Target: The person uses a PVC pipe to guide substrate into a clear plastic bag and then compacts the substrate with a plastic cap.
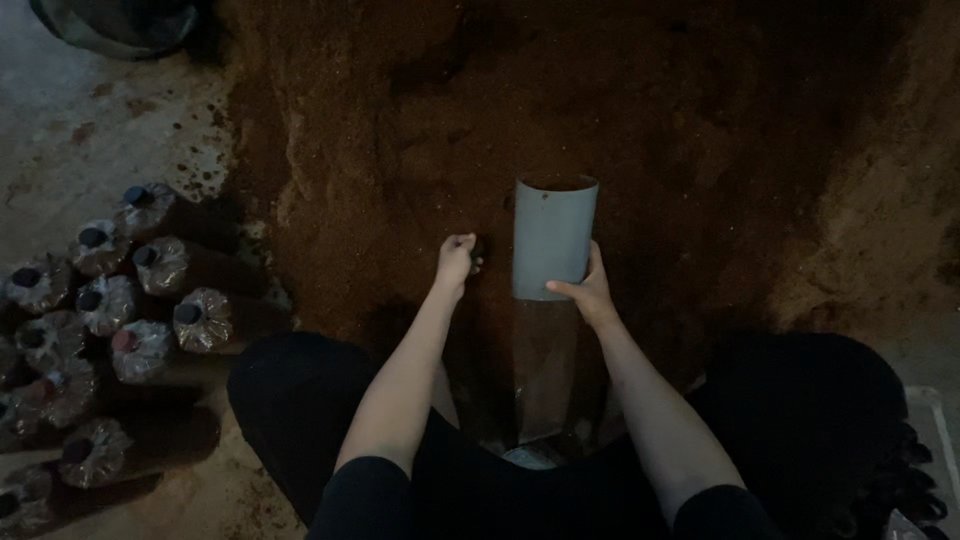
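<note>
- Pipe, a short grey tube, stands upright in the middle of the scene with its open top at the far end, brown fill showing at the rim; its lower end sits in the mouth of a clear plastic bag that runs down toward the person's lap.
- Right hand wraps the pipe's near right edge, thumb across the front and fingers behind; the hold looks light, so a tilt could, I judge, slip the pipe out of the bag.
- Left hand is curled shut just left of the pipe, seemingly around a pinch of loose brown stuff, though what it holds is too dark to tell for sure.
- Sawdust heap rises far behind and to both sides; a loosely closed fist could likely scatter grains before reaching the top.
- Bag wall is thin and slack, so overfilling or leaning might buckle it.
- Filled bags lie packed at left on the floor, well apart from both hands.
</note>
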